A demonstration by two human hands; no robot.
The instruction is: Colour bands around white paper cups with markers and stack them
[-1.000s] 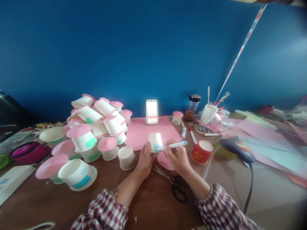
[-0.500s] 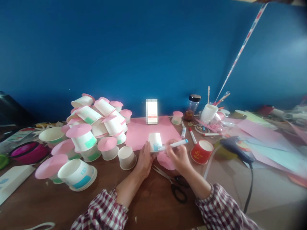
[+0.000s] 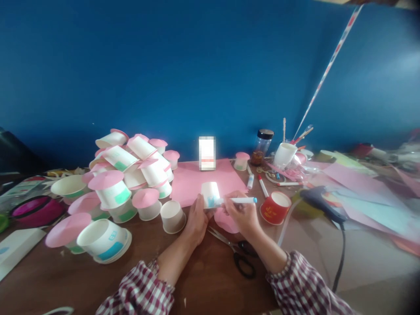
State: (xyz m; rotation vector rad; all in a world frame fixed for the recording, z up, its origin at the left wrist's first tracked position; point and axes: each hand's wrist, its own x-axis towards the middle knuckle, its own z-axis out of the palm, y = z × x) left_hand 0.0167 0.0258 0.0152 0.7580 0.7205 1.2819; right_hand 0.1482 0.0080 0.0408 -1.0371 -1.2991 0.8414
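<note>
**Paper cup being coloured with a marker**

The paper cup (image 3: 210, 194) stands upside down at the near edge of a pink sheet (image 3: 203, 177) on the brown table (image 3: 203, 280). Your left hand (image 3: 196, 219) steadies its side, fingers curled loosely against the wall. Your right hand (image 3: 242, 214) pinches a blue-capped marker (image 3: 239, 200), fingers closed around the barrel, tip touching a blue patch low on the cup. Since a second ago the marker has levelled out from a raised slant to nearly flat, which suggests the colouring stroke continues. Scissors (image 3: 234, 253) lie just below your hands, a red cup (image 3: 275, 207) just right, and piled pink-lidded cups (image 3: 131, 175) sit left.
</note>
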